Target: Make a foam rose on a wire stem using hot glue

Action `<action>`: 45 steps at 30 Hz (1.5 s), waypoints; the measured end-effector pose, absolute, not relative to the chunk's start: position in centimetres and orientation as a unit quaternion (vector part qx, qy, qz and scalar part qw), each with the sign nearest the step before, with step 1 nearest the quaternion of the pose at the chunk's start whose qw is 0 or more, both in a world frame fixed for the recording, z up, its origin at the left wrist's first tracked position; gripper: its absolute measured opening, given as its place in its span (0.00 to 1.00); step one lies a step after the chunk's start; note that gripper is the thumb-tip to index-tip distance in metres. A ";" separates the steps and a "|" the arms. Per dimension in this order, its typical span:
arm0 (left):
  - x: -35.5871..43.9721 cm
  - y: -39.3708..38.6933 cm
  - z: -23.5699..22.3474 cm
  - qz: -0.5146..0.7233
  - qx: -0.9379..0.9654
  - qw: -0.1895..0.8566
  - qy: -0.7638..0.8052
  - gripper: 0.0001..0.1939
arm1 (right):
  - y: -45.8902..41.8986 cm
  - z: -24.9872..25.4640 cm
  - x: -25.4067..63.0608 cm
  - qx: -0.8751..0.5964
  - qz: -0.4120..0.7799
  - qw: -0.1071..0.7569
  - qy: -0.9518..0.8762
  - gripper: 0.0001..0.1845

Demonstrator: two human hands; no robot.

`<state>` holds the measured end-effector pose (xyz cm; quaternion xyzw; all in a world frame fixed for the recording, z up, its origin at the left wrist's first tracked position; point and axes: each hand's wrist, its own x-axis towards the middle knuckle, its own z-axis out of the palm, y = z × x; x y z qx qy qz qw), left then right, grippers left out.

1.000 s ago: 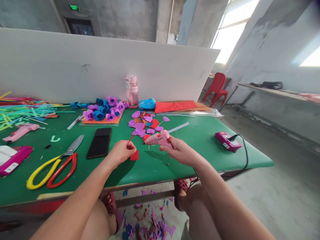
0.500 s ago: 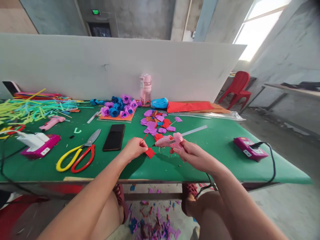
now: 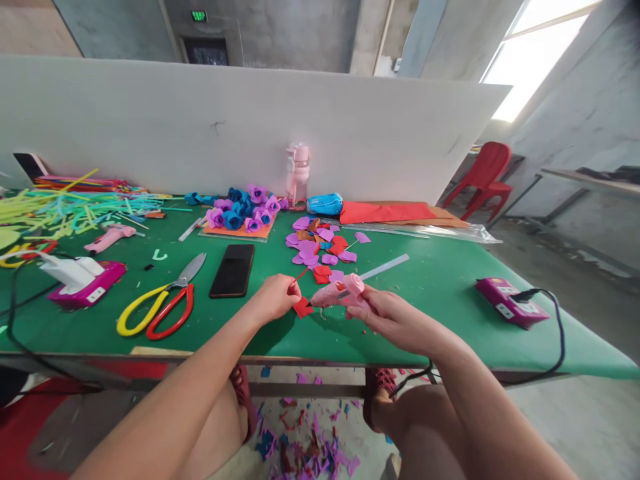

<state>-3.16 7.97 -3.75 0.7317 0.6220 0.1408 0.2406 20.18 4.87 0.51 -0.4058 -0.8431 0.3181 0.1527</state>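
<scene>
My left hand pinches a small red paper piece, and a thin red stick pokes up from the same fingers. In my right hand is a pink hot glue gun, its dark nozzle at the red piece. From the back of the gun juts a long translucent glue stick. Just beyond the hands lie loose purple, red and brown paper petals. Farther back, purple and blue paper flowers rest on an orange sheet.
Scissors and a phone lie to the left. Purple power sockets with cords stand at both sides. A second glue gun, colourful strips, a pink bottle and red paper line the back, before a white board.
The glue gun's nozzle has come down and left onto the red paper piece, from just apart before. The whole view has shifted slightly.
</scene>
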 end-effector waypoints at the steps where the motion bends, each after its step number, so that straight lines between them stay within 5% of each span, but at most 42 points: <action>1: -3.1 7.9 -3.7 0.141 0.730 0.241 0.624 0.07 | 4.8 0.4 20.1 -0.404 0.311 0.150 -0.847 0.18; 45: -3.1 7.8 -3.5 0.143 0.735 0.251 0.614 0.07 | 4.4 0.0 18.9 -0.403 0.276 0.125 -0.864 0.16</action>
